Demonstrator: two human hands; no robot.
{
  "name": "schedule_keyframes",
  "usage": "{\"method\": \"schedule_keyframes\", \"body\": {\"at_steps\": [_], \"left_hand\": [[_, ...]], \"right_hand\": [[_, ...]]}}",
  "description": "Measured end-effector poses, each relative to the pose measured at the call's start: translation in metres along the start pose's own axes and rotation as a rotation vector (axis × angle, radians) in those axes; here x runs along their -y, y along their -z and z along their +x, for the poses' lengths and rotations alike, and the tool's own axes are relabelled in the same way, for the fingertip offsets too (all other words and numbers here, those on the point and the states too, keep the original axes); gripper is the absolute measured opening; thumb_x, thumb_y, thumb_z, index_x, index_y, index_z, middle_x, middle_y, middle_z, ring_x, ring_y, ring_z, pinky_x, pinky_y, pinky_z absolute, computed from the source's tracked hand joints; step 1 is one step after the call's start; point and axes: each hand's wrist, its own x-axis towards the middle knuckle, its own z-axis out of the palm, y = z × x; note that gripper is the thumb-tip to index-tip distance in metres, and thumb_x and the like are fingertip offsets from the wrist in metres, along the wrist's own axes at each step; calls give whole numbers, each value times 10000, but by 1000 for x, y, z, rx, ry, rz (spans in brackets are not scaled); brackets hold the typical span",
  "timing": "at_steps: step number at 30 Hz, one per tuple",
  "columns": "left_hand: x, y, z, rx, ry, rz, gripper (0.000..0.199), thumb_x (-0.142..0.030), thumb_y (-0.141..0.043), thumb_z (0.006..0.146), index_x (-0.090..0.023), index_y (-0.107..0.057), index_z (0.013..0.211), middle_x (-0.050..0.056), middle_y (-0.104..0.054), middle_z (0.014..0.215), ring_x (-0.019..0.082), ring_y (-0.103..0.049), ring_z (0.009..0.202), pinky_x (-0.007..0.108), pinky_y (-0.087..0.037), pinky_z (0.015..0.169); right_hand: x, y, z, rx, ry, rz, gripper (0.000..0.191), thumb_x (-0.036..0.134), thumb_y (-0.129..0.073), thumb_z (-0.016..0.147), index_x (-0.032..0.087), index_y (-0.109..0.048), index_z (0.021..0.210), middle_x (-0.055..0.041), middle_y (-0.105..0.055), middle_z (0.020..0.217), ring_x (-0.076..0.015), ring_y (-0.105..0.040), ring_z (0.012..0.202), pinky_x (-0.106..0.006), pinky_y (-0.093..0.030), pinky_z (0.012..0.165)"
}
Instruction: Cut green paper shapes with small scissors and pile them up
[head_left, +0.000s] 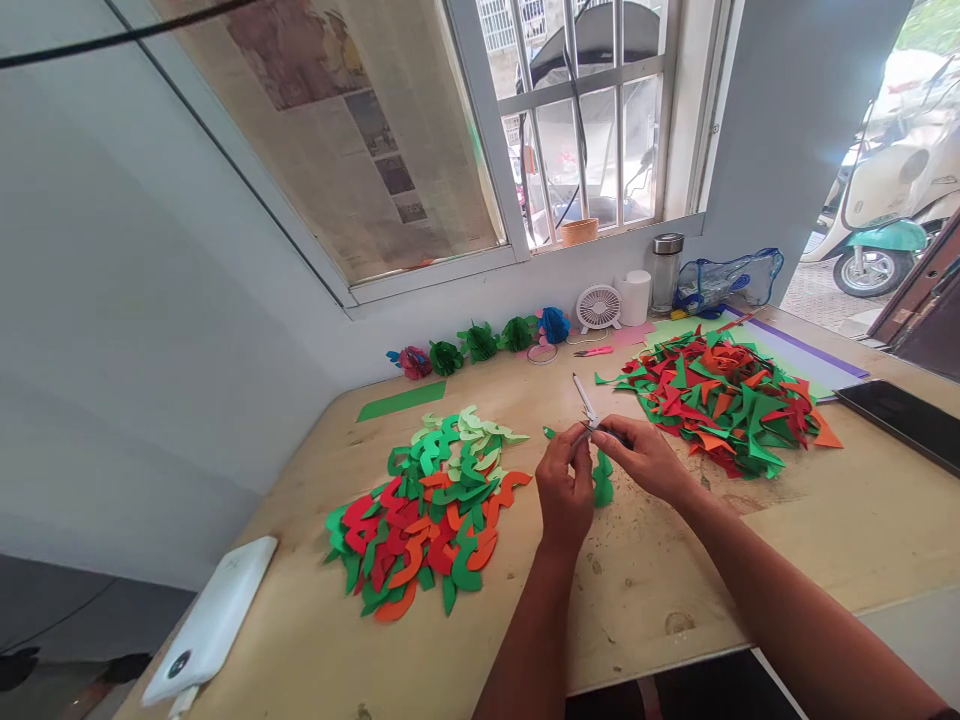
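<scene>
Evidently, the left hand (564,485) had its fingers pinched together, though what sat between them was too small to tell. The right hand (646,455), touching it, was closed on a small dark tool (616,437). Both were above the desk (652,590), by a green paper piece (602,482), between curved cutouts (427,510) and a heap of pointed scraps (727,400).

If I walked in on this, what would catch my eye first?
Probably the colour: a pile of curvy paper pieces at the left of the table, a pile of jagged scraps at the right. Between them, the left hand and right hand meet. Paper ornaments stand by the wall.
</scene>
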Motion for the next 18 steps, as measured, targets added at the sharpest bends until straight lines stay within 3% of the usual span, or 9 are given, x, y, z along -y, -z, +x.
{"method": "schedule_keyframes", "body": {"at_steps": [18], "left_hand": [[1, 0, 0, 16, -34, 69, 272, -262, -440, 909, -192, -629, 1091, 75, -685, 966, 162, -631, 872, 273, -497, 770]], "right_hand": [[0, 0, 0, -18, 7, -41, 361, 478, -461, 858, 189, -441, 643, 46, -333, 577, -95, -313, 553, -236, -260, 504]]}}
